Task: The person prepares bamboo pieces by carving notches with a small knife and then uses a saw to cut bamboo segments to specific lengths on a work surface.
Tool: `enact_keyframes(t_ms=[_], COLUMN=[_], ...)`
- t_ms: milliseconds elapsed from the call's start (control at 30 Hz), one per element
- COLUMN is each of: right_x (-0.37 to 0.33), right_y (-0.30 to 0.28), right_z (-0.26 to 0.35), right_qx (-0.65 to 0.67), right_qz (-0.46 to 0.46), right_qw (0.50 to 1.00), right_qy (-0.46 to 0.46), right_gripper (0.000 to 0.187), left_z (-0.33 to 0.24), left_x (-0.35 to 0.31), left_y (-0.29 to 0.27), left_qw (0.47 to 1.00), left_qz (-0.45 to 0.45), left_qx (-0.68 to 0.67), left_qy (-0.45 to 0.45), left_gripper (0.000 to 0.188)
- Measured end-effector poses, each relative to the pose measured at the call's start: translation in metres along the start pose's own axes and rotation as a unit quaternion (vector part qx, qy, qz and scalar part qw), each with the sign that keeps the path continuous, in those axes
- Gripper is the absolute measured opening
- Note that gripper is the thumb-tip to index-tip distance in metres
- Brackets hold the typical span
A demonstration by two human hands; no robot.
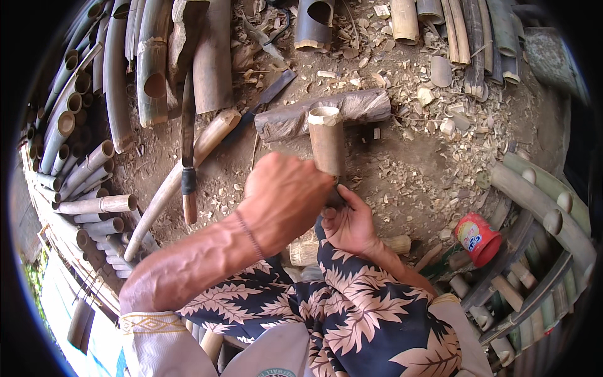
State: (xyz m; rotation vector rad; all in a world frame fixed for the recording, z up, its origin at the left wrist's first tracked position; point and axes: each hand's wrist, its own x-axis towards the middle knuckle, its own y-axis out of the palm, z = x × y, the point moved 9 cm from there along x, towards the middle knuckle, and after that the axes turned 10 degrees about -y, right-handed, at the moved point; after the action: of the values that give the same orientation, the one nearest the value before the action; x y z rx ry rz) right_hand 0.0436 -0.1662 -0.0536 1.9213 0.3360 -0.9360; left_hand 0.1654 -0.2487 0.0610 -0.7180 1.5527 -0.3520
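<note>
A short bamboo tube (327,147) with a pale cut rim tilts against a rough split log (364,107) on the ground ahead of me. My left hand (282,198) is closed in a fist at the tube's lower left side, slightly blurred. What its fingers wrap round is hidden behind the knuckles. Just to the right, my right hand (352,223) grips the tube's dark near end between thumb and fingers, close above my patterned trousers. The left hand covers part of this end.
A machete (188,157) and a curved bamboo pole (173,182) lean at the left, with another dark-handled blade (273,91) beyond. Stacked bamboo (94,204) lines the left side. A red container (478,240) sits by bamboo framework (546,188) at right. Chips litter the dirt.
</note>
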Motion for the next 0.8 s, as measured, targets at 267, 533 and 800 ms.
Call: enact_keyframes(t_ms=[267,533,800], right_x=[0.000,-0.008,-0.024], right_y=[-0.007,-0.039,-0.043], right_z=[-0.011,-0.025,0.037], right_qx=[0.023,-0.255,-0.723], right_qz=[0.032,-0.116,-0.132], right_qw=[0.999,0.955,0.677], right_qy=[0.025,0.097,-0.034], right_gripper=[0.037,0.029,0.026], left_z=[-0.013,0.065,-0.041], left_x=[0.003,-0.028,-0.046], left_y=[0.008,0.138,0.234], left_qw=[0.990,0.955,0.800], left_qz=[0.016,0.042,-0.016], left_qx=[0.124,-0.293,-0.566], left_qy=[0.066,-0.023,-0.198], left_gripper=[0.021,0.030,0.031])
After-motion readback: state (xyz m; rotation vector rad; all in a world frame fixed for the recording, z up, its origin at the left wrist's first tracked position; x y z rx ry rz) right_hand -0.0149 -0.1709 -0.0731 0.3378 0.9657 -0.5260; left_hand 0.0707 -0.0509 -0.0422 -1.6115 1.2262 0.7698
